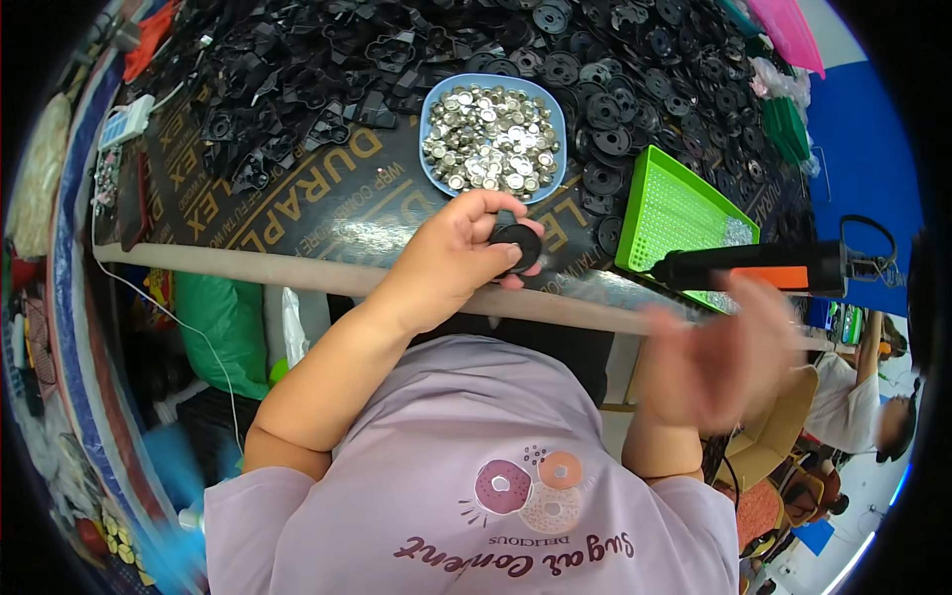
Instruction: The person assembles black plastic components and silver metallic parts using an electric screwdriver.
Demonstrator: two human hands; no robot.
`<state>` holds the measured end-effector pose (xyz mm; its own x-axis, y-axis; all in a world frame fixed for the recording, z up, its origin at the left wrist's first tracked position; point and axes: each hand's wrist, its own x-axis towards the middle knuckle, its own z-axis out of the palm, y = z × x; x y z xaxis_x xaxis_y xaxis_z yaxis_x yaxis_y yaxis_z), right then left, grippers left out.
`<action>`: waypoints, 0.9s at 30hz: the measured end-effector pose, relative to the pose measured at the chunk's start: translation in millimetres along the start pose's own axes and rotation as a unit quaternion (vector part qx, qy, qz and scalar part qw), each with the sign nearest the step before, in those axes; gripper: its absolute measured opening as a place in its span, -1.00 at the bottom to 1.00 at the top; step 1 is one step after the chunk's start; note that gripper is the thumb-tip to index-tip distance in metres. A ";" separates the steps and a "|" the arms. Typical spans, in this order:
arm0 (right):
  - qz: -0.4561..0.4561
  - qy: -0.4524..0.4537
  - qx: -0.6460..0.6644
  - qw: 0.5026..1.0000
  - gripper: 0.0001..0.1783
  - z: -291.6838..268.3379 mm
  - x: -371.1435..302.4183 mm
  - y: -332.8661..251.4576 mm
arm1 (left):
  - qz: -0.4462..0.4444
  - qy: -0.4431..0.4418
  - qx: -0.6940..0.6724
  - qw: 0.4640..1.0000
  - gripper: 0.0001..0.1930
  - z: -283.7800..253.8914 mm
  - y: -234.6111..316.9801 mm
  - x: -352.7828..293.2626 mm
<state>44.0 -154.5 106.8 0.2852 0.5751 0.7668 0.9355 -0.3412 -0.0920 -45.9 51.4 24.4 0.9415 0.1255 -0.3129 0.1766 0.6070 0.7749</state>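
Note:
My left hand [436,250] is closed on a round black plastic part [517,248], with the thumb across its face and the fingers behind it. This is just in front of a light-blue bowl [427,139] heaped with small round silvery metal caps [491,139]. Off to the right, my right hand [729,352] is smeared by motion, so its fingers cannot be made out. Right above that hand lies a black and orange electric screwdriver [759,268], its tip toward the left. Whether the hand touches it, I cannot tell.
Black plastic housings [297,89] pile up at the back left, black discs [615,109] at the back right. A green perforated basket [674,203] holds small clear or silvery pieces. A pale rounded table edge [327,276] runs before me. Another person [843,397] is at far right.

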 end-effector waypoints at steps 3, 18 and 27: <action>0.098 0.300 0.114 0.942 -0.09 -12.5 -0.4 37.2 | -0.028 -0.022 0.028 0.999 -0.64 0.7 -3.2 2.6; 0.326 0.161 0.578 0.731 -0.81 34.2 -5.7 83.9 | -0.129 -0.073 0.058 0.987 -0.67 44.9 -38.7 45.4; 0.339 0.156 0.525 0.765 -0.79 62.5 -7.9 85.8 | -0.127 -0.064 0.057 0.988 -0.66 44.0 -40.6 46.1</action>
<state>135.0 -141.9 53.2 0.8681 0.2702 0.4165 0.2935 0.3972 -0.8695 3.0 -2.0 2.7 0.8900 -0.1236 -0.4388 0.4357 0.5137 0.7391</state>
